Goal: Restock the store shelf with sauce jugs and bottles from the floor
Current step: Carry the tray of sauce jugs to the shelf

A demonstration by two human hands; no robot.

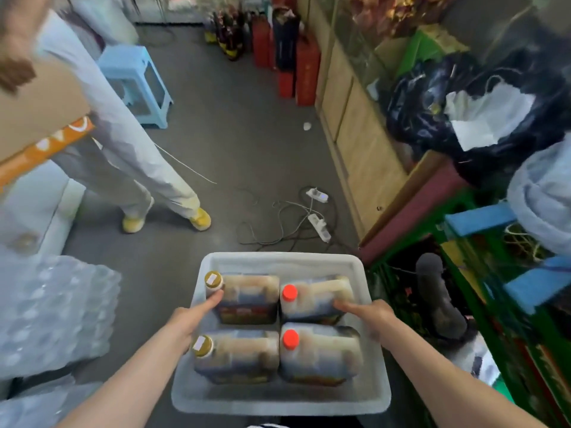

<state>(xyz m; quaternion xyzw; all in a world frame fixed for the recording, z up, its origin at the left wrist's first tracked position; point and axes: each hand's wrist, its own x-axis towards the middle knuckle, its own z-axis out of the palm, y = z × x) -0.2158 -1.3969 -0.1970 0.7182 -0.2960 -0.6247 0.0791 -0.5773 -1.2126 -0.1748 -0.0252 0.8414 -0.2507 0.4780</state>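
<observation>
A translucent white bin (pixel 279 396) on the floor holds several sauce jugs lying down. Two have gold caps: the far-left jug (pixel 247 299) and the near-left jug (pixel 238 356). Two have red caps: the far-right jug (pixel 315 296) and the near-right jug (pixel 321 355). My left hand (pixel 188 322) reaches into the bin, one straight finger touching the far-left jug's neck under its cap. My right hand (pixel 367 316) lies on the right end of the far-right jug; its other fingers are hidden.
Another person (pixel 129 149) in pale clothes stands at the left holding a cardboard box (pixel 37 109). Power strips and cables (pixel 318 223) lie on the floor beyond the bin. Shrink-wrapped bottles (pixel 55 307) sit left, a wooden counter (pixel 355 140) and green crates (pixel 482 304) right, a blue stool (pixel 136 81) farther back.
</observation>
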